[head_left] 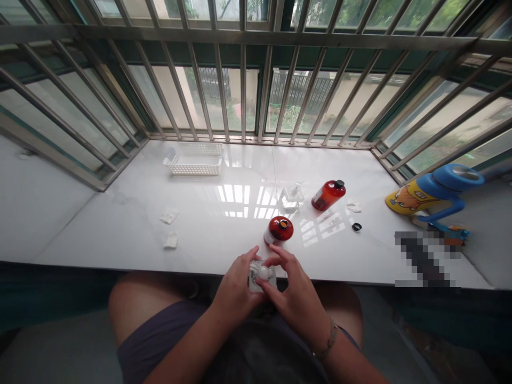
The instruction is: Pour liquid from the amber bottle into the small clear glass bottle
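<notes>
My left hand (pixel 237 284) is wrapped round the side of a small clear, square-sided glass bottle (pixel 253 284) at the table's front edge. The thumb and fingers of my right hand (pixel 296 277) close on the whitish round cap (pixel 263 272) on top of it. Whether the cap is loose or seated cannot be made out. Just beyond my hands stands a red-brown bottle (pixel 280 229) with an uncapped mouth. Farther back is a second clear glass bottle (pixel 293 196), and right of it a red-brown bottle (pixel 328 195) with a black cap on.
A black ring-shaped cap (pixel 357 227) lies on the white table (pixel 208 224). Crumpled white pieces (pixel 170 241) are on the left, another (pixel 354 206) on the right. A white basket (pixel 194 160) sits at the back. A blue-yellow flask (pixel 432 189) stands right; window bars close off the back.
</notes>
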`<state>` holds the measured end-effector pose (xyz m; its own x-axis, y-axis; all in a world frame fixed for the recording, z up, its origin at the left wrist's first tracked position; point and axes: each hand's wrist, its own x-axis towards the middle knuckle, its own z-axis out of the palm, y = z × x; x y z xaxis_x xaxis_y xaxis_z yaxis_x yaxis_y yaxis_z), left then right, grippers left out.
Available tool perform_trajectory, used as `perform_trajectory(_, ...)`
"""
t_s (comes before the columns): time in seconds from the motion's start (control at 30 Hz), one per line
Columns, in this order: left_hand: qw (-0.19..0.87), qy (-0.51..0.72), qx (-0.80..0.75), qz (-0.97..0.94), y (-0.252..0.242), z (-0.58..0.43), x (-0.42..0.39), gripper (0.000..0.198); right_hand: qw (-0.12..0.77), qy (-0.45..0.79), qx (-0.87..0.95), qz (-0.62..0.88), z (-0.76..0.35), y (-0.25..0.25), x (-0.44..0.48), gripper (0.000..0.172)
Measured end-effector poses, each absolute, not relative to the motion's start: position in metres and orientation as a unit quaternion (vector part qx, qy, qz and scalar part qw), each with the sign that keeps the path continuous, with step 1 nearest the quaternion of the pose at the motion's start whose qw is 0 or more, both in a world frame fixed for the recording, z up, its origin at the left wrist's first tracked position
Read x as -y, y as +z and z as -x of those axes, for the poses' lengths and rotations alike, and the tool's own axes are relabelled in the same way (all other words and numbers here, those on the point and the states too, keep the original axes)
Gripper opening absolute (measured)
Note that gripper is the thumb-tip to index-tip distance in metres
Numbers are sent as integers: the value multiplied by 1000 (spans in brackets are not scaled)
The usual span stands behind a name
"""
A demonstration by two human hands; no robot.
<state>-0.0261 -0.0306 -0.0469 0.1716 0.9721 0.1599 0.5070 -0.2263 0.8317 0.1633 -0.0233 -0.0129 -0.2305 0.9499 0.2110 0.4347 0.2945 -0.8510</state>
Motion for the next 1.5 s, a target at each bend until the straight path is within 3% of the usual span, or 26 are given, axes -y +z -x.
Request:
perform_trajectory(0.17,328,355,-538,-691,-45,28,29,96,386,362,731,432,-168,-8,25,62)
perform_trajectory(0.37,343,346,-525,-698,-46,28,30,85,357,326,745,459,-167,-9,24,83)
perform_trajectory(0.53,343,348,-523,-699,-47,25,32,89,357,343,742,451,-167,-7,22,72)
perform_trajectory(0.7,334,361,-512,-704,-47,25,32,82,367,317,742,464,-166,-5,22,75)
perform_trajectory(0.93,356,351,-524,-689,-46,24,33,97,392,341,716,466,-171,-4,26,59)
perform_trajectory(1.27,361,334,-547,-677,-45,24,32,106,498,393,630,448,-178,-2,35,62)
perform_trajectory(1.5,357,337,-537,-686,-44,26,32,104,494,375,650,439,-180,-4,36,66)
